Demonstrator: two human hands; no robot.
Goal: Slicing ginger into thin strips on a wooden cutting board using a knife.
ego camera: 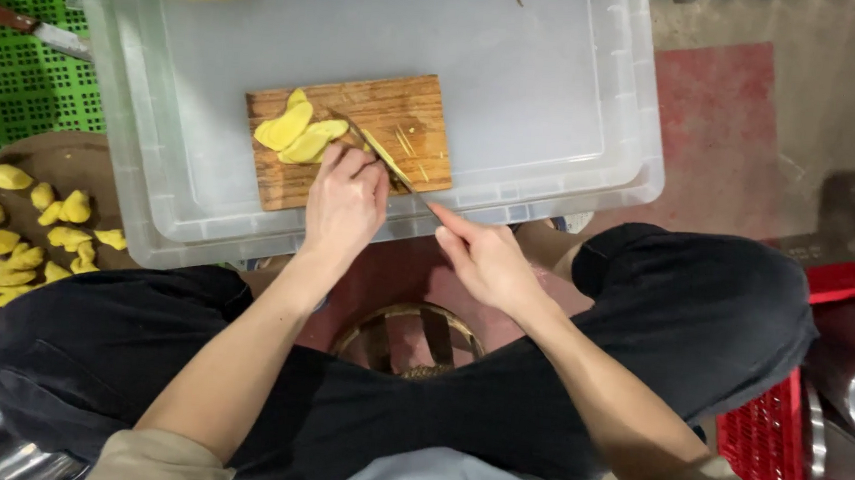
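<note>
Right hand [486,259] grips knife [392,167], blade angled across the wooden cutting board [417,109] near its front right edge. Left hand [347,204], fingers curled, presses down yellow slices [300,133] at board's left half. Board sits on an upturned translucent plastic bin [558,99]. Off its left edge, a round brown tray [62,159] holds yellow chunks [37,233].

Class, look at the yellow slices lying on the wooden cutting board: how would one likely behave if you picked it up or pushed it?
The yellow slices look thin and flat, so one would probably slide rather than roll on the cutting board. They look light. Fresh-cut faces may be slightly slippery.
</note>
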